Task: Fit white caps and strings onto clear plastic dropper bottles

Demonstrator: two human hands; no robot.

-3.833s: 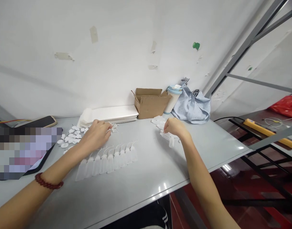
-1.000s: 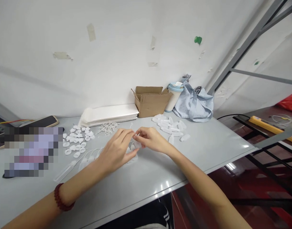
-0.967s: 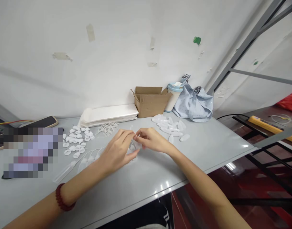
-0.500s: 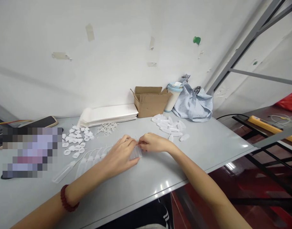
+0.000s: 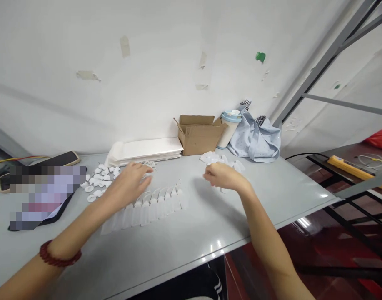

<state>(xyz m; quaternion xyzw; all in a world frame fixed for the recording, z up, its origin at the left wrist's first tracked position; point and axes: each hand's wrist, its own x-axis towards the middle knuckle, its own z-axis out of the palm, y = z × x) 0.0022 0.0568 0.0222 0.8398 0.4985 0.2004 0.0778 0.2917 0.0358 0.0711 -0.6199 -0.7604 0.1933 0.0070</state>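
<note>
A row of small clear plastic bottles [image 5: 147, 211] with thin curved white tubes at their tops lies across the middle of the table. My left hand [image 5: 131, 182] is open above the left end of this row, fingers stretched toward a pile of thin white tubes [image 5: 153, 164] that it partly covers. My right hand [image 5: 223, 176] hovers before a heap of loose translucent bottles [image 5: 213, 157], its fingers curled down and closed. Whatever lies inside those fingers, if anything, is hidden. Left of my left hand are several white caps [image 5: 98, 180].
At the back of the grey table [image 5: 191, 250] are a stack of white sheets [image 5: 150, 146], an open cardboard box [image 5: 198, 139], a lidded cup [image 5: 228, 129] and a pale blue bag [image 5: 256, 139]. Phones [image 5: 64, 158] lie at left, one blurred. A metal frame [image 5: 322, 68] rises at right.
Both hands have parted from the right end of the bottle row. The left moved left and up toward the tubes, its fingers opening; the right moved right toward the loose bottles. The row is now uncovered.
</note>
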